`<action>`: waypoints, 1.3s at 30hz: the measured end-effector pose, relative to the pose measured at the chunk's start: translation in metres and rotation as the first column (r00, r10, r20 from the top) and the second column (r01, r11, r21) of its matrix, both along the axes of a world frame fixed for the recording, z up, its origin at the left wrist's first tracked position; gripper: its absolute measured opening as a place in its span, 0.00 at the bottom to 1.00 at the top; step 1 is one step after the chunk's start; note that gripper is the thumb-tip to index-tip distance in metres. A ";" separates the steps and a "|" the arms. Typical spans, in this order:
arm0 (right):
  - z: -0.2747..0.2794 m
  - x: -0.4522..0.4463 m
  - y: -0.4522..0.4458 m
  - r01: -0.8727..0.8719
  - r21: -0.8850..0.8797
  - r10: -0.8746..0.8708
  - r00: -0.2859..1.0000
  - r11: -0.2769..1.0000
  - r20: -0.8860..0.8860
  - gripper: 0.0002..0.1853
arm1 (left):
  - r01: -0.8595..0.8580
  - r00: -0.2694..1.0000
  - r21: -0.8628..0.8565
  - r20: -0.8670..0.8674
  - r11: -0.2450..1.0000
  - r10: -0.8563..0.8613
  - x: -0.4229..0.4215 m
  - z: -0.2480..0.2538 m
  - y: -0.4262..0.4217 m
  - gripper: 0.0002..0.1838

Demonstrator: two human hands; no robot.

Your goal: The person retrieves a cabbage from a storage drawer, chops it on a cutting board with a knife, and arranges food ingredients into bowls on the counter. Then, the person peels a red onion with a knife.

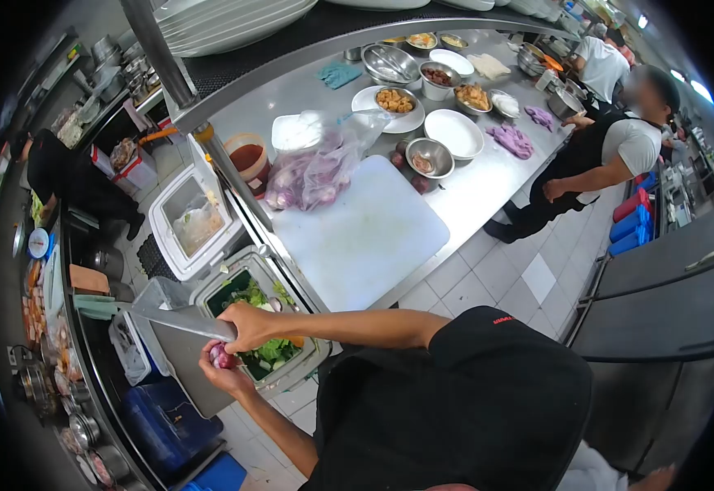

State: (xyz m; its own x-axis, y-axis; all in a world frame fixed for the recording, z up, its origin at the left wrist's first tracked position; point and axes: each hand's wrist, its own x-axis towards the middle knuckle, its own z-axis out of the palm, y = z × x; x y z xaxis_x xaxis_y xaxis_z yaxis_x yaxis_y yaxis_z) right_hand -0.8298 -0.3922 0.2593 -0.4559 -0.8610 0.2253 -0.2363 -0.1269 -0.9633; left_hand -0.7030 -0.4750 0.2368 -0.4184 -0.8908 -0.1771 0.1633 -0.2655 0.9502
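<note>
My left hand (pixel 230 379) is closed around a small red onion (pixel 222 357). My right hand (pixel 252 324) grips a large kitchen knife (pixel 184 321), its wide blade pointing left, just above the onion. The knife's handle is hidden in my fingers. Both hands are over the left side of a bin (pixel 318 360) with green leafy scraps (pixel 275 353) in it. On the steel counter (pixel 496 184) lies a white cutting board (pixel 365 233), and a clear plastic bag of red onions (pixel 312 176) rests against its far left edge.
A bowl (pixel 431 157) and several onions sit behind the board. Food bowls, plates (pixel 453 133) and purple cloths (pixel 510 141) stand farther back. A white open container (pixel 169 214) is beside the counter post. Co-workers (pixel 619 151) stand at right and far left (pixel 71 176).
</note>
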 end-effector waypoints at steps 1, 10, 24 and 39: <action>0.000 0.000 -0.001 0.007 0.031 -0.007 1.000 0.999 0.006 0.18 | -0.004 0.999 -0.051 0.037 0.999 0.005 0.001 -0.010 -0.007 0.18; -0.003 -0.001 -0.004 -0.026 0.024 0.027 0.999 0.999 -0.035 0.21 | -0.021 0.997 0.058 -0.079 0.998 0.025 0.003 -0.019 -0.006 0.18; -0.020 0.006 -0.010 0.013 0.094 -0.010 0.999 0.995 -0.033 0.19 | 0.121 0.990 0.229 -0.104 0.966 -0.100 0.019 -0.046 -0.007 0.10; -0.072 0.020 -0.025 0.213 0.199 -0.141 0.935 0.956 -0.326 0.26 | -0.085 0.887 0.496 -0.357 0.864 0.292 0.081 -0.143 -0.064 0.20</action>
State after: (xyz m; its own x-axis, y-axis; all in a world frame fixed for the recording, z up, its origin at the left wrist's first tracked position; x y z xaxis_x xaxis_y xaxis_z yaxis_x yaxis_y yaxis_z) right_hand -0.8099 -0.4168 0.1872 -0.5460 -0.8171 0.1851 -0.5215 0.1585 -0.8384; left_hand -0.6220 -0.5386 0.0934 -0.3759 -0.8192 -0.4332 0.5981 -0.5715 0.5618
